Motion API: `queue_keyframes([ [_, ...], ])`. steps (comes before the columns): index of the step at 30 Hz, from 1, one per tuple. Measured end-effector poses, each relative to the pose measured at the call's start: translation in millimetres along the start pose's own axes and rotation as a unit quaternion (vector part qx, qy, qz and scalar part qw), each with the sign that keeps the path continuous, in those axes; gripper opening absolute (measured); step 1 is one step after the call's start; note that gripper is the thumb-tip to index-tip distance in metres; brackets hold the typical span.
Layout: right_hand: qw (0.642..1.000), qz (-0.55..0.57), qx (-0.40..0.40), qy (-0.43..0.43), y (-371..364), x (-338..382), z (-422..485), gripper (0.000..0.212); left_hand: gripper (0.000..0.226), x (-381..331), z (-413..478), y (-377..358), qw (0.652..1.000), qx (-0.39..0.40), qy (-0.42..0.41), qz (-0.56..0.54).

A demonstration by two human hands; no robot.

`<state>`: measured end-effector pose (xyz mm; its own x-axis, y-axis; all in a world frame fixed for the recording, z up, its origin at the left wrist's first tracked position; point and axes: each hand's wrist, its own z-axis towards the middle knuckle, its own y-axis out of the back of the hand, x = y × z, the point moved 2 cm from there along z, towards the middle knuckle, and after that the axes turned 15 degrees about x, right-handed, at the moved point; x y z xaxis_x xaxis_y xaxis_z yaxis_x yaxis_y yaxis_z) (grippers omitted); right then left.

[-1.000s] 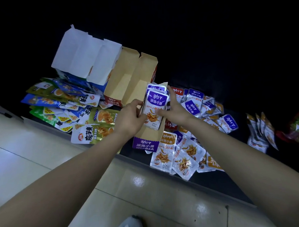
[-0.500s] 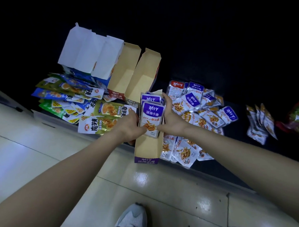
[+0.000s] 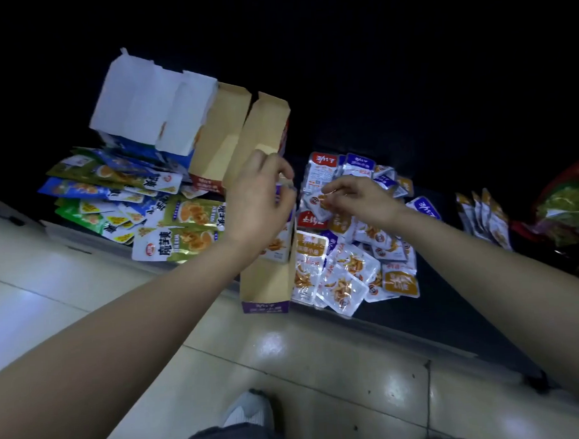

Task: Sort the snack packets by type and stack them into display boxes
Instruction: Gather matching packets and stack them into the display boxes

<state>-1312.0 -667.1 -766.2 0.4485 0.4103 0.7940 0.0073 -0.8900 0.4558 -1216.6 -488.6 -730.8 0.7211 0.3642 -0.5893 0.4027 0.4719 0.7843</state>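
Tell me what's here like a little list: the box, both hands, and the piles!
box: purple display box, holding purple packets
left hand: fingers curled over those packets
right hand: fingertips on the loose small packets; grip unclear
left pile: big green and blue packets
behind: open boxes

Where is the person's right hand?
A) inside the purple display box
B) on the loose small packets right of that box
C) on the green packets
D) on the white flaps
B: the right hand reaches onto the loose small packets beside the purple display box.
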Motion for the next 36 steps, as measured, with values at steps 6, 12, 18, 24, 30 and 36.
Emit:
queue_keyframes([
  [6, 0.985, -0.115, -0.026, -0.13, 42.0, -59.6, -30.0, 0.026, 0.024, -35.5, 32.9, -80.6, 0.95, 0.311, -0.019, 0.018],
  [12, 0.945, -0.253, 0.138, -0.156, 30.5, -115.5, -55.4, 0.07, 0.059, -31.2, 29.7, -134.1, 0.893, 0.422, 0.062, 0.146],
  [18, 0.979, -0.153, -0.043, -0.127, 47.5, -127.7, -47.7, 0.061, 0.047, -31.6, 33.2, -147.0, 0.938, 0.31, 0.057, 0.147],
  [24, 0.981, -0.071, -0.1, -0.152, 28.4, -138.9, -39.9, 0.071, 0.044, -26.5, 33.2, -154.0, 0.947, 0.284, 0.081, 0.125],
  [30, 0.978, 0.107, -0.074, -0.164, 35.7, -148.5, -40.9, 0.075, 0.041, -25.7, 51.1, -159.0, 0.97, 0.198, 0.081, 0.113],
  [36, 0.962, 0.22, -0.06, -0.151, 44.8, -155.7, -56.1, 0.051, 0.06, -23.0, 68.9, -168.0, 0.961, 0.214, 0.141, 0.099],
])
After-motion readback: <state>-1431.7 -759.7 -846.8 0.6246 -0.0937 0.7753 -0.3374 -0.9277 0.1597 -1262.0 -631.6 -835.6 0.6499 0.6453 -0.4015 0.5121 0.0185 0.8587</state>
